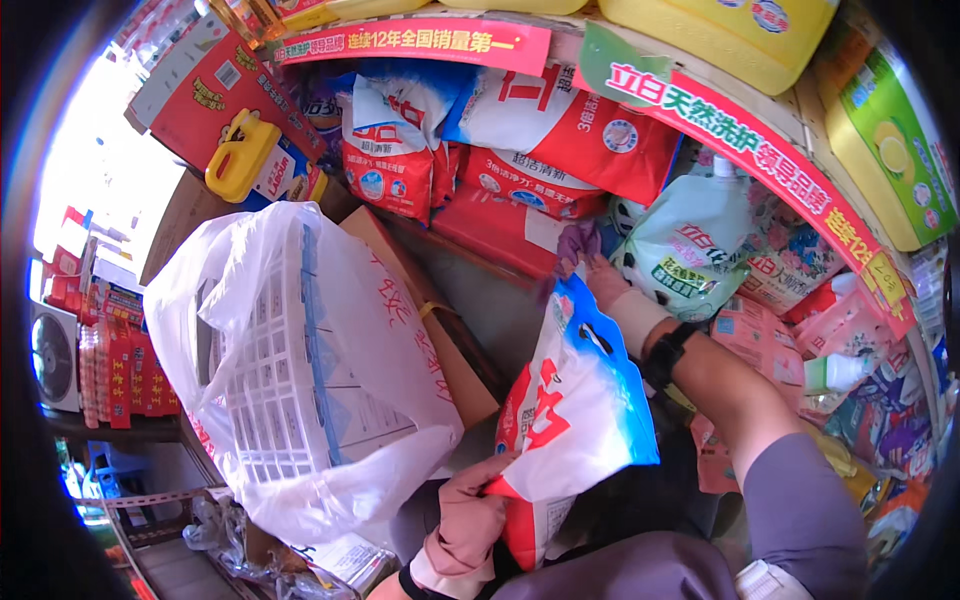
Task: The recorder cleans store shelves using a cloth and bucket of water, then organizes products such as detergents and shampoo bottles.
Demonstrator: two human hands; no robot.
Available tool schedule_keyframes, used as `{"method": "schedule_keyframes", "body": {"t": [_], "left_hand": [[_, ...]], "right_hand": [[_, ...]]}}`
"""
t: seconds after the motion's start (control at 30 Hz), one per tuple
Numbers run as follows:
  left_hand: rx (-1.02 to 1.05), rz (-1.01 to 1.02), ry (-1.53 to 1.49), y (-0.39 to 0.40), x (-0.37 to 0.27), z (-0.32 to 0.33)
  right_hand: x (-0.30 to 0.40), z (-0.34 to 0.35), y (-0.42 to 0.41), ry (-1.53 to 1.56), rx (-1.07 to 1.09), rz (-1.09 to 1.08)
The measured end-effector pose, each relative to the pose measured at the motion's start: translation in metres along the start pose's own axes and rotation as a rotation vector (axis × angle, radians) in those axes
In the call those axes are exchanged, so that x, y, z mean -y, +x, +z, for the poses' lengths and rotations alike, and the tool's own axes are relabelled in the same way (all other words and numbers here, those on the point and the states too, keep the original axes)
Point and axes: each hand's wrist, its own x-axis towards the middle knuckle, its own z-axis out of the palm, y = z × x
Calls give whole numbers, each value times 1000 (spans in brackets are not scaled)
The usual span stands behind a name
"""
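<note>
My left hand [469, 510], in a pale pink glove, grips the lower side of a red, white and blue bag of washing powder [581, 420]. The bag stands tilted in front of my knees, its blue top with the cut-out handle facing up and right. My right hand [611, 289], also gloved and with a black watch on the wrist, reaches past the bag's top to the shelf. A crumpled purple cloth [577, 244] is at its fingertips; the fingers are partly hidden. Just right of that hand stands a pale green detergent pouch [686, 240] with a white cap.
A white plastic bag [300, 360] around a lattice-sided basket and boxes stands at left. More washing powder bags [540, 135] fill the shelf behind. A yellow-handled jug [262, 161] is at upper left. A red promotional strip [757, 142] edges the upper shelf. Pink packs [757, 352] sit at right.
</note>
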Motion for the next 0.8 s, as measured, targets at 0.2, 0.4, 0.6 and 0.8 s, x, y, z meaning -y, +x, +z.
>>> {"method": "schedule_keyframes", "body": {"t": [0.2, 0.4, 0.6, 0.8], "left_hand": [[74, -79, -64, -5, -14, -16], [124, -79, -133, -3, -14, -27], [180, -24, -59, -4, -7, -30], [68, 34, 5, -9, -10, -27]], "right_hand": [[20, 11, 58, 125, -157, 141], [24, -19, 114, 130, -268, -11], [41, -44, 161, 187, -297, -67], [86, -59, 185, -31, -293, -199]]}}
